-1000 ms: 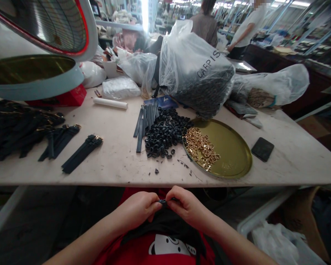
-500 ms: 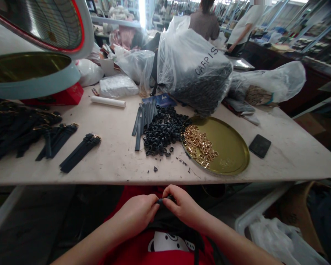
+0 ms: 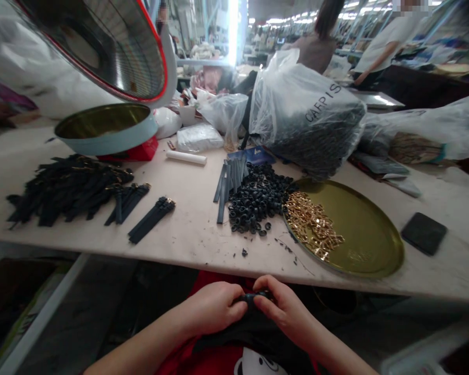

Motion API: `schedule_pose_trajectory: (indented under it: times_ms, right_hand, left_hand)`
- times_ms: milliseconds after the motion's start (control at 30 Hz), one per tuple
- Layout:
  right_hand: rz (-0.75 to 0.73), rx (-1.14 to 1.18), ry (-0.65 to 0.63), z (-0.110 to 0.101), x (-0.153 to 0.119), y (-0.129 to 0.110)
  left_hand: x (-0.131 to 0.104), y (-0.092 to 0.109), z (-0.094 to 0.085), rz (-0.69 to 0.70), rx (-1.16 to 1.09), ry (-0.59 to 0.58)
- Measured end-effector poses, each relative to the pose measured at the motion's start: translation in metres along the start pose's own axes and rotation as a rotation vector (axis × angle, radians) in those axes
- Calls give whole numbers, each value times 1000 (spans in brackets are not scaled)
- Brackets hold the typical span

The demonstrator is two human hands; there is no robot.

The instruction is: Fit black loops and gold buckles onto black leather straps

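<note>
Between my two hands, just below the table edge, is a small dark strap (image 3: 250, 297), mostly hidden by fingers. My left hand (image 3: 218, 308) pinches its left end between thumb and forefinger. My right hand (image 3: 281, 306) grips its other end, the thumb and bent forefinger around it. On the table in front lie a heap of small black strap loops (image 3: 256, 195), flat dark strips (image 3: 227, 179) beside it, and gold buckles (image 3: 310, 224) on a round gold tray (image 3: 369, 234). Further left, a few black straps with gold buckles (image 3: 152, 220) lie stacked.
A large pile of black straps (image 3: 70, 190) covers the left of the table. Behind stand a blue tin (image 3: 113, 140), a fan (image 3: 121, 57) and a bulging plastic bag (image 3: 305, 114). A white roll (image 3: 186, 158) and a black square pad (image 3: 424, 233) lie on top. Two people stand beyond.
The view has swung to the left, so the table things appear further right. Both hands still hold the strap, fingers close together as before.
</note>
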State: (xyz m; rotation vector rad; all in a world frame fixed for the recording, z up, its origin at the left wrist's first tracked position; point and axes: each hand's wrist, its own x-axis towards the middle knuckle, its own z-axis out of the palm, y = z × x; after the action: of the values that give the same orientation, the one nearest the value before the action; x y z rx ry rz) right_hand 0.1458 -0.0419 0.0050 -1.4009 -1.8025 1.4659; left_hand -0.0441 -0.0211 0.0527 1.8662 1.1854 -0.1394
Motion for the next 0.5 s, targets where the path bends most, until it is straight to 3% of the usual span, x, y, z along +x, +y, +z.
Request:
schedule_pose_trajectory:
  times_ms: [100, 367, 500]
  right_hand:
    - [-12, 54, -12, -2, 0, 3]
    - [-271, -78, 1, 2, 3, 2]
    - [-272, -21, -3, 6, 6, 2]
  left_hand:
    - [-7, 1, -5, 2, -30, 19]
    - [-5, 3, -1, -5, 4, 80]
    - [-3, 3, -6, -4, 38, 75]
